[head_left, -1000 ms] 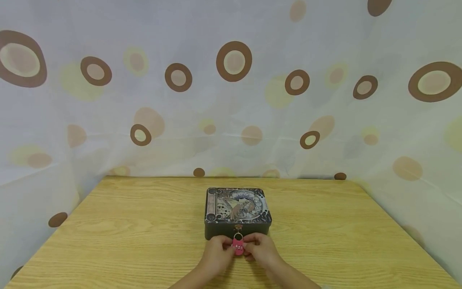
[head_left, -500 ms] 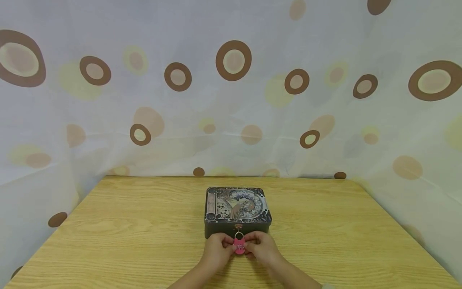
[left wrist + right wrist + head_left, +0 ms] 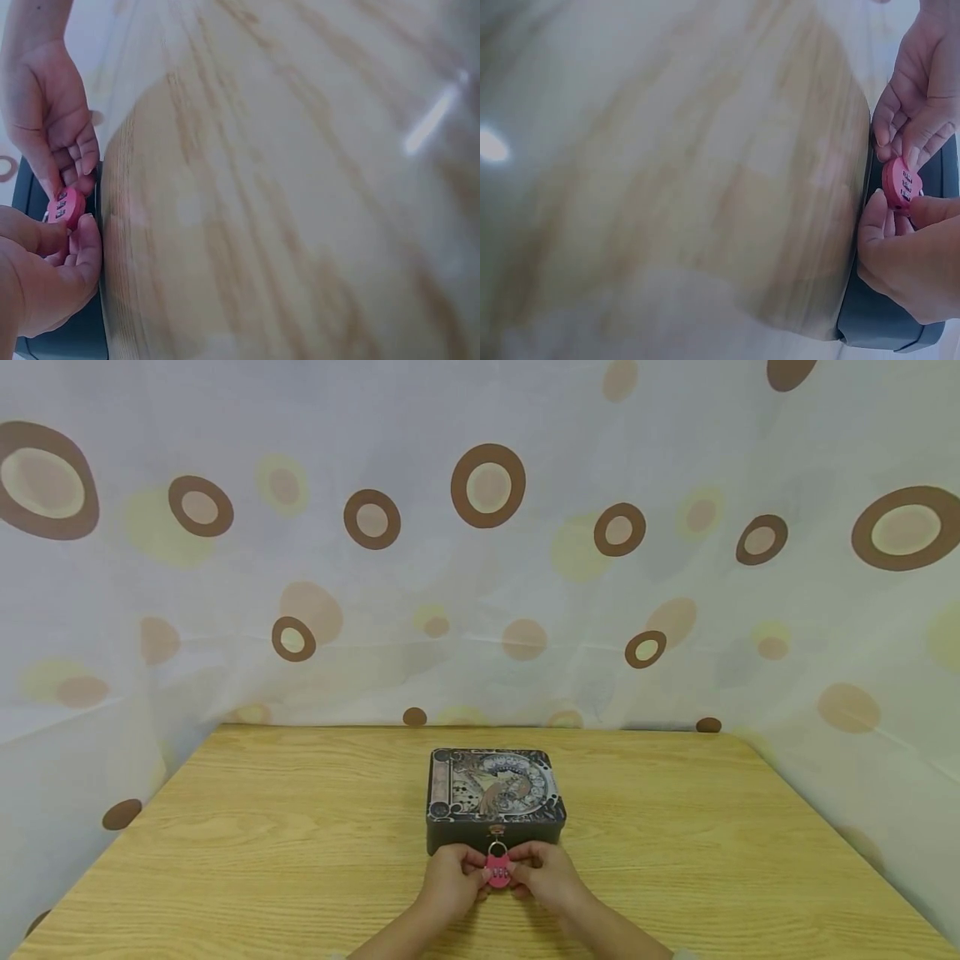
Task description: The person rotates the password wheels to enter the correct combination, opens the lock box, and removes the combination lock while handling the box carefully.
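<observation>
Wood-grain tabletop [image 3: 285, 835] bears a decorated box [image 3: 495, 787], before which left hand [image 3: 452, 881] and right hand [image 3: 549, 877] pinch a pink combination padlock [image 3: 498, 863] between them.

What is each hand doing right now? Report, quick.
Left hand: closed, pinching the left edge of the pink, rounded combination padlock.
Right hand: closed, pinching its right edge.

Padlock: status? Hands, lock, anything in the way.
Left hand and right hand pinching pink padlock from either side. Padlock at front clasp of box, dials facing up. No obstruction seen.
</observation>
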`<move>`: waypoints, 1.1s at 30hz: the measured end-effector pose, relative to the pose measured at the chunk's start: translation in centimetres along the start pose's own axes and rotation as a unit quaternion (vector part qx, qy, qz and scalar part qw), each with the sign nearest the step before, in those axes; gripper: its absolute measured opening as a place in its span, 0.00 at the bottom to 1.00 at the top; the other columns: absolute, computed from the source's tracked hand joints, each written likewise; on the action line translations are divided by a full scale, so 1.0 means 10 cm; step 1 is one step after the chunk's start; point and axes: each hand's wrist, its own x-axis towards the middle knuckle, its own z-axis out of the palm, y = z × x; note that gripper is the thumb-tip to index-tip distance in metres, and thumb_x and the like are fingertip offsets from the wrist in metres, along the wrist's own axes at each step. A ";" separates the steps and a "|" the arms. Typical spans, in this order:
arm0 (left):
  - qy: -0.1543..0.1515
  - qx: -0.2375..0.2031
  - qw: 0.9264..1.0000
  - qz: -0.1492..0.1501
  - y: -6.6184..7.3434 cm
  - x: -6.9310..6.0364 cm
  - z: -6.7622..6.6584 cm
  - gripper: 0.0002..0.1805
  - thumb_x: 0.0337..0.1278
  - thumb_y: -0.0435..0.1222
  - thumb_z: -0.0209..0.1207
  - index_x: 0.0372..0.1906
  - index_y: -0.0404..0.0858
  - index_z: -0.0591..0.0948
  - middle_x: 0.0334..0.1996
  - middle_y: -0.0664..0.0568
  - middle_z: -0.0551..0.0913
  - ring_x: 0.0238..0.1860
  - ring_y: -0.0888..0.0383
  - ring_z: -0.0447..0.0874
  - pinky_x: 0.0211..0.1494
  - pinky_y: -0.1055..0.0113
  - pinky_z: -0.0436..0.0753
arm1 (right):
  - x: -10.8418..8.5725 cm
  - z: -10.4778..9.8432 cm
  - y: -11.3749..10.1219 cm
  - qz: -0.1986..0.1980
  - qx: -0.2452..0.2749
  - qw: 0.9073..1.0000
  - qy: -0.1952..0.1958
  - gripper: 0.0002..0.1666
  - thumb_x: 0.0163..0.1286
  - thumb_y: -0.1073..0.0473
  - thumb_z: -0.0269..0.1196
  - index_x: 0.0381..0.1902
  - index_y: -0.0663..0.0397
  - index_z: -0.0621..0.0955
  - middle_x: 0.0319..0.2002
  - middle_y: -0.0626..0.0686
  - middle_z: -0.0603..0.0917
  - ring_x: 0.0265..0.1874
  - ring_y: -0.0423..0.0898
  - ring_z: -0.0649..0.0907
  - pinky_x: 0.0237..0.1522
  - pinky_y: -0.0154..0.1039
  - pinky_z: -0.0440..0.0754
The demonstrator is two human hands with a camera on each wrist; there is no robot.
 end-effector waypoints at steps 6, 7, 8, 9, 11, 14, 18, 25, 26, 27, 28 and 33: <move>-0.004 -0.010 1.000 -0.017 0.01 -0.01 0.00 0.02 0.52 0.20 0.56 0.30 0.21 0.75 0.20 0.44 0.79 0.19 0.63 0.77 0.25 0.68 0.84 | 0.00 -0.03 0.01 -0.005 -0.010 1.000 -0.025 0.13 0.64 0.69 0.56 0.42 0.78 0.74 0.28 0.55 0.81 0.25 0.39 0.79 0.29 0.36 0.83; -0.005 -0.012 1.000 -0.019 0.01 -0.01 0.00 0.02 0.52 0.20 0.56 0.30 0.21 0.75 0.20 0.45 0.79 0.19 0.64 0.77 0.25 0.68 0.84 | 0.00 -0.03 0.01 -0.005 -0.011 1.000 -0.028 0.13 0.63 0.69 0.56 0.42 0.78 0.74 0.28 0.55 0.81 0.25 0.39 0.79 0.29 0.36 0.83; -0.006 -0.013 1.000 -0.020 0.01 -0.01 0.00 0.02 0.52 0.20 0.56 0.31 0.21 0.75 0.20 0.45 0.79 0.19 0.64 0.77 0.26 0.68 0.84 | 0.01 -0.03 0.01 -0.005 -0.012 0.999 -0.031 0.13 0.63 0.69 0.56 0.42 0.78 0.74 0.28 0.55 0.80 0.25 0.39 0.78 0.29 0.36 0.83; -0.007 -0.013 1.000 -0.021 0.01 -0.01 0.00 0.02 0.52 0.20 0.56 0.31 0.21 0.75 0.20 0.45 0.79 0.19 0.64 0.77 0.26 0.68 0.84 | 0.01 -0.03 0.01 -0.004 -0.012 0.999 -0.034 0.13 0.63 0.70 0.57 0.42 0.78 0.74 0.28 0.55 0.80 0.25 0.39 0.78 0.28 0.35 0.82; -0.008 -0.012 1.000 -0.023 0.01 -0.01 0.00 0.02 0.52 0.20 0.56 0.31 0.21 0.76 0.20 0.45 0.79 0.19 0.63 0.77 0.26 0.68 0.84 | 0.01 -0.03 0.01 -0.003 -0.013 0.999 -0.038 0.13 0.63 0.70 0.57 0.42 0.78 0.74 0.28 0.55 0.80 0.25 0.39 0.78 0.28 0.35 0.82; -0.009 -0.013 1.000 -0.024 0.01 -0.01 0.00 0.02 0.52 0.19 0.56 0.31 0.21 0.76 0.20 0.44 0.79 0.19 0.63 0.77 0.26 0.68 0.84 | 0.02 -0.03 0.01 0.000 -0.010 0.999 -0.037 0.13 0.62 0.70 0.57 0.42 0.76 0.73 0.28 0.55 0.80 0.25 0.40 0.78 0.28 0.35 0.82; -0.010 -0.018 1.000 -0.023 0.01 -0.01 0.00 0.02 0.52 0.19 0.55 0.31 0.21 0.76 0.20 0.44 0.80 0.19 0.63 0.78 0.26 0.68 0.84 | 0.01 -0.02 0.01 -0.001 -0.005 0.999 -0.036 0.13 0.62 0.70 0.57 0.43 0.76 0.73 0.29 0.53 0.79 0.26 0.40 0.77 0.28 0.35 0.81; -0.012 -0.029 0.999 -0.018 -0.02 0.00 -0.01 0.03 0.51 0.19 0.55 0.32 0.20 0.75 0.20 0.42 0.80 0.20 0.63 0.79 0.26 0.68 0.85 | 0.02 -0.02 0.02 -0.011 -0.006 0.999 -0.040 0.13 0.62 0.71 0.56 0.43 0.77 0.72 0.30 0.55 0.79 0.25 0.39 0.77 0.27 0.35 0.81; -0.012 -0.030 0.999 -0.020 -0.02 0.00 -0.01 0.03 0.51 0.19 0.55 0.32 0.20 0.75 0.20 0.43 0.80 0.20 0.63 0.78 0.26 0.68 0.85 | 0.02 -0.02 0.01 -0.010 -0.006 0.999 -0.040 0.13 0.62 0.71 0.56 0.43 0.77 0.72 0.29 0.55 0.79 0.25 0.39 0.77 0.27 0.35 0.81; -0.013 -0.032 0.999 -0.021 -0.02 0.00 -0.01 0.03 0.51 0.19 0.55 0.32 0.20 0.75 0.21 0.43 0.80 0.20 0.63 0.78 0.27 0.68 0.85 | 0.02 -0.01 0.01 -0.009 -0.006 0.999 -0.039 0.13 0.62 0.71 0.56 0.43 0.76 0.72 0.29 0.54 0.79 0.25 0.39 0.76 0.27 0.35 0.80; -0.014 -0.033 0.999 -0.023 -0.02 0.00 -0.01 0.03 0.52 0.19 0.55 0.32 0.20 0.75 0.21 0.43 0.80 0.20 0.63 0.78 0.27 0.68 0.85 | 0.02 -0.01 0.01 -0.008 -0.007 0.999 -0.038 0.13 0.62 0.71 0.56 0.43 0.76 0.72 0.29 0.54 0.79 0.25 0.39 0.76 0.27 0.35 0.80; -0.017 -0.033 0.999 -0.029 -0.02 0.00 -0.01 0.03 0.52 0.20 0.55 0.32 0.20 0.76 0.21 0.44 0.80 0.20 0.63 0.78 0.27 0.67 0.85 | 0.02 -0.01 0.00 -0.002 -0.003 0.999 -0.036 0.12 0.62 0.71 0.56 0.43 0.75 0.72 0.29 0.53 0.78 0.26 0.40 0.76 0.27 0.33 0.79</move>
